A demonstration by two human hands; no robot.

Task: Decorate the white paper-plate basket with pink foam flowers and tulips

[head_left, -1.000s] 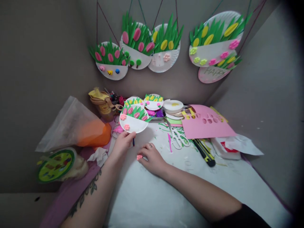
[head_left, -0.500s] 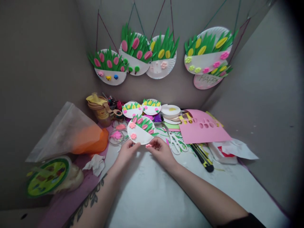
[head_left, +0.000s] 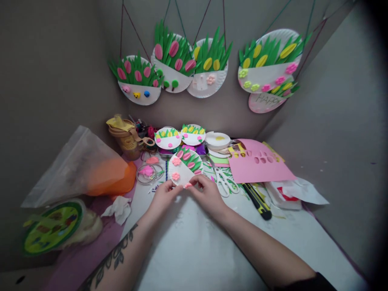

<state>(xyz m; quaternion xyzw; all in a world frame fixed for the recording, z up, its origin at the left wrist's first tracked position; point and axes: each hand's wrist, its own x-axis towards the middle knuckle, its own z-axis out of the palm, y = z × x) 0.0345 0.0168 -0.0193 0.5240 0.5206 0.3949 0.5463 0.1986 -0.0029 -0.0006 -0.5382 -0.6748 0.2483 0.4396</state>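
Observation:
A small white paper plate (head_left: 181, 171) with green paper leaves and pink paper tulips is tilted up over the table. Two pink clay flowers (head_left: 176, 176) sit on its white half. My left hand (head_left: 165, 197) grips the plate's lower left edge between thumb and fingers. At the plate's lower right edge, my right hand (head_left: 207, 194) pinches a third small pink clay flower (head_left: 188, 185) with thumb and fingertip. That flower is at the rim; whether it touches the plate I cannot tell.
White scissors (head_left: 223, 182), a black-and-yellow utility knife (head_left: 257, 202) and a cut pink sheet (head_left: 260, 165) lie to the right. Two finished small plates (head_left: 168, 138) stand behind. A plastic bag (head_left: 81, 161), a tub (head_left: 54, 230) and a cup (head_left: 125, 139) are left. Decorated plates (head_left: 269, 68) hang above.
The plate has turned clockwise and shifted slightly right. My right hand has brought the pink clay flower down to the plate's lower edge, and my hands are closer together.

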